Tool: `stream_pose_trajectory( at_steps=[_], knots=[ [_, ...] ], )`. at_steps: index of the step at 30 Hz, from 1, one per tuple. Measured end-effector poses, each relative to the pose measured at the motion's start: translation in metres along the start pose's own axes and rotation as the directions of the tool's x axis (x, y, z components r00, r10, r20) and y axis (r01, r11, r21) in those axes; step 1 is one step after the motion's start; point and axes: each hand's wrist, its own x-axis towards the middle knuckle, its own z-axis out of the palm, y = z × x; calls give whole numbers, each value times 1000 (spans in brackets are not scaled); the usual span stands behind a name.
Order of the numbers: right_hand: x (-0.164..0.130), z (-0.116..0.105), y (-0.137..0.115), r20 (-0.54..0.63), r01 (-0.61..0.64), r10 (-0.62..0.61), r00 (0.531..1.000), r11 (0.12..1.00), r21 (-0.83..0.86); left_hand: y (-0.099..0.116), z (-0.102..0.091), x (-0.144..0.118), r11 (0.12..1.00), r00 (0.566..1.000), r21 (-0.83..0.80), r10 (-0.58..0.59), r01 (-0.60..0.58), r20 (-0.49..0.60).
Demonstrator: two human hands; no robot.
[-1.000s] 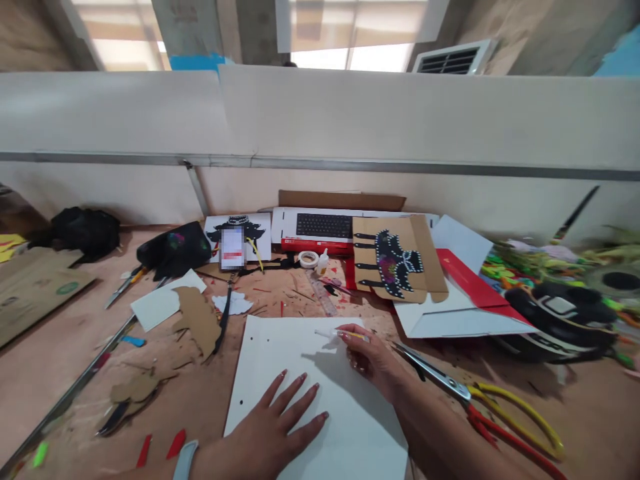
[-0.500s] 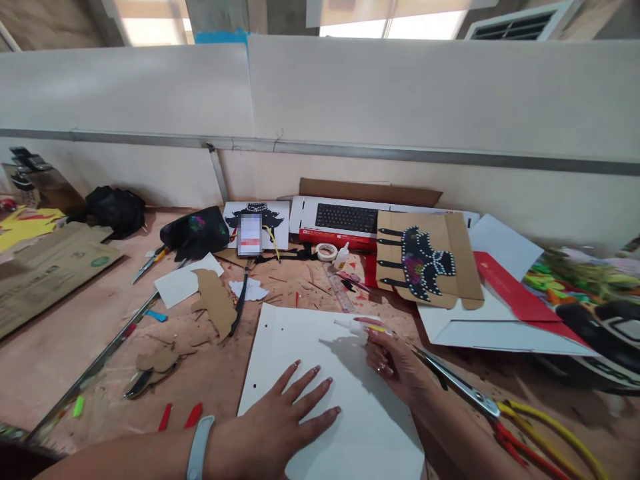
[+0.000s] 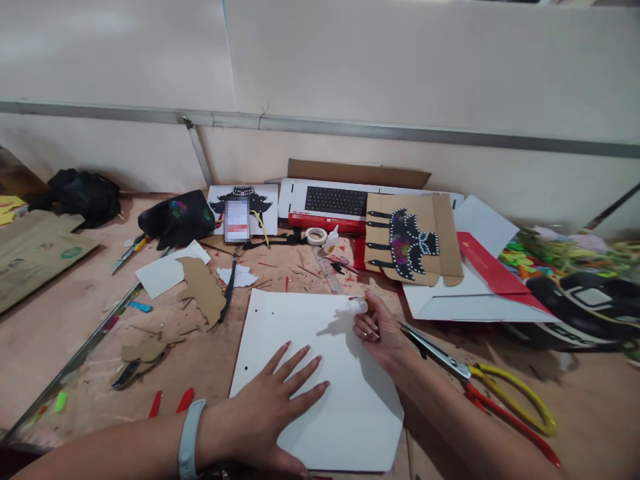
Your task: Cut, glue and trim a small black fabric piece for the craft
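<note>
A white sheet of board (image 3: 320, 440) with a few small dark holes or dots near its left edge lies on the table in front of me. My left hand (image 3: 280, 393) rests flat on it, fingers spread. Over the sheet's upper right part, my right hand (image 3: 373, 327) is closed around a small white glue bottle (image 3: 357, 305), tilted with its tip toward the left. The tip is blurred, and I cannot tell if it touches the board. Large scissors (image 3: 470, 373) with red and yellow handles lie just right of my right forearm.
Behind the sheet are a tape roll (image 3: 316, 235), another glue bottle (image 3: 331, 240), a phone (image 3: 237, 220) and a keyboard box (image 3: 325, 221). Cardboard with a black beaded cutout (image 3: 410, 247) leans at right. A cardboard scrap (image 3: 200, 293) and a craft knife (image 3: 130, 253) lie left.
My view has tipped downward and shifted slightly right. The glue bottle has turned in my right hand, its long tip no longer clearly visible. My left hand stays spread on the board.
</note>
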Motion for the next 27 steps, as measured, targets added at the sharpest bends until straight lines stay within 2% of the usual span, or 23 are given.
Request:
stream_pose_trajectory(
  at_steps=[6,12,16,18,20,23,25,27],
  knots=[
    [16,15,10,-57,157,-159,986,987,-33,0,-4,1,999,1000,-40,-5,6,30],
    [32,27,24,-39,228,-235,971,964,-134,-2,-3,0,998,1000,-58,6,-4,25],
    [36,24,28,-32,243,-250,968,960,-137,-3,-12,-3,998,998,-34,52,-52,-22],
    [38,22,24,-32,240,-244,969,965,-108,-7,-22,-5,1000,994,-2,-2,2,-108],
    [40,21,19,-23,231,-234,972,970,-69,-15,-33,-8,986,953,25,-153,165,-260],
    [41,20,10,13,201,-201,980,979,-28,-31,-43,-12,912,804,-6,-365,411,-470],
    [39,19,6,41,177,-176,984,984,-21,-41,-46,-14,884,740,-36,-412,467,-532],
    [36,17,1,60,161,-159,986,987,-28,-47,-49,-16,880,719,-46,-416,473,-556]
  ],
)
